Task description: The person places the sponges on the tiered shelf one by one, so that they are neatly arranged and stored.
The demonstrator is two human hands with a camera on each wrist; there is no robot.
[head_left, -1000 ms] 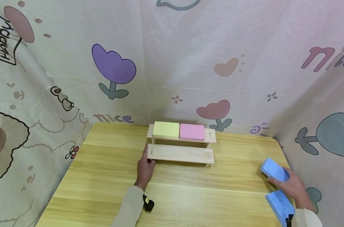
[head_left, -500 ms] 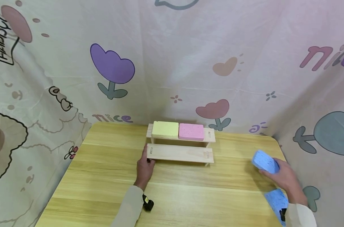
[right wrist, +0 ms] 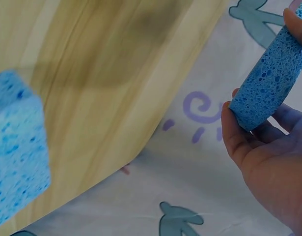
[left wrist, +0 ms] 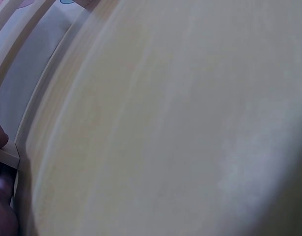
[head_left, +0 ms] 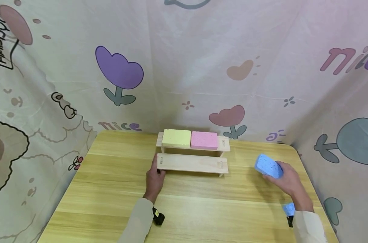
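Observation:
Above the right part of the table, my right hand holds a blue sponge by its edges, tilted. In the right wrist view the fingers and thumb grip that sponge from opposite sides. My left hand grips the left end of the lower tier of a small two-step wooden shelf. A yellow sponge and a pink sponge lie side by side on its upper step. A second blue sponge rests on the table, mostly hidden by the right forearm.
The shelf stands near the back of a wood-grain table. Behind and at both sides hangs a printed cloth. A dark wrist camera sticks out beside the left sleeve.
My right hand has carried the blue sponge leftward and toward the back, away from the other blue sponge. My left hand stays at the shelf's end.

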